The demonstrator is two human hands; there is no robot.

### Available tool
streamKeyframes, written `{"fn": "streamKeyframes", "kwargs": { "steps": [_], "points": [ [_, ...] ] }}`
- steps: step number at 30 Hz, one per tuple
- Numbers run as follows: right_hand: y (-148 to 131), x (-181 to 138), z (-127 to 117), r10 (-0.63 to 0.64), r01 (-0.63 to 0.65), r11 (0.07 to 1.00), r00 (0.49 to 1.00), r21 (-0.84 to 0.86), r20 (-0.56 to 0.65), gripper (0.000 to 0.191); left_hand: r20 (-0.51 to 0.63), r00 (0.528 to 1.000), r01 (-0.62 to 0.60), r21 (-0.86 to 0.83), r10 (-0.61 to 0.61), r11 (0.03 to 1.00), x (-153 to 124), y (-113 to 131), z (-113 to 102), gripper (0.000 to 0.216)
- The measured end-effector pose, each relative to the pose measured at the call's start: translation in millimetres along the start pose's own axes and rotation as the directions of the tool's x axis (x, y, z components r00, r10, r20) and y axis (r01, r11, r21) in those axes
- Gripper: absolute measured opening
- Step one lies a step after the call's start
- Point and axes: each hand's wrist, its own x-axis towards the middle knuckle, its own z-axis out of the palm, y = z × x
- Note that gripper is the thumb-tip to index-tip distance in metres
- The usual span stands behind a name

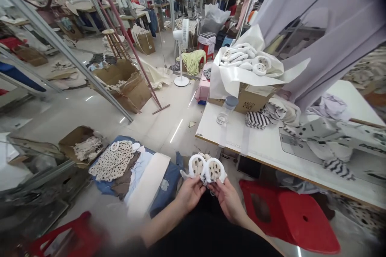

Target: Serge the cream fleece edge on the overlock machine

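Note:
Held out in front of my body are round fabric pieces (215, 170) with fluffy white rims and cream, dark-spotted centres. Two rounds show side by side, with more fabric bunched behind and beneath them. My left hand (190, 192) pinches the lower edge of the left round. The lower edge of the right round is between the thumb and fingers of my right hand (226, 196). Whether the two rounds are joined, I cannot tell. Similar white-rimmed pieces (241, 56) fill a white plastic bag (232, 82) in a cardboard box on the table to the right.
A white worktable (208, 126) carries a clear jar (226, 110), striped cloth (257, 120) and a sewing machine (331, 134). A red stool (307, 221) stands beneath its edge. Spotted fabric (116, 160) lies on a pile at left. A white fan (181, 58) and cardboard boxes (129, 92) stand beyond.

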Motion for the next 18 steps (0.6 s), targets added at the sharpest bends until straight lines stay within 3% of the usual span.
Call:
{"fn": "streamKeyframes", "kwargs": {
  "steps": [5,12,18],
  "points": [
    [10,-1,-11,0.039,-0.042,0.998,0.997,-0.040,-0.065,0.046,-0.033,0.999,0.009,0.004,-0.009,1.000,3,-14,-14,0.029],
    [21,16,-4,0.070,-0.072,0.997,0.995,-0.030,-0.078,0.056,-0.066,0.994,-0.078,0.090,0.085,0.993,10,0,-18,0.024],
    [21,45,6,0.034,-0.039,0.997,0.996,-0.067,-0.080,0.060,0.060,0.990,-0.136,0.101,0.130,0.986,44,11,-19,0.034]
  ]
}}
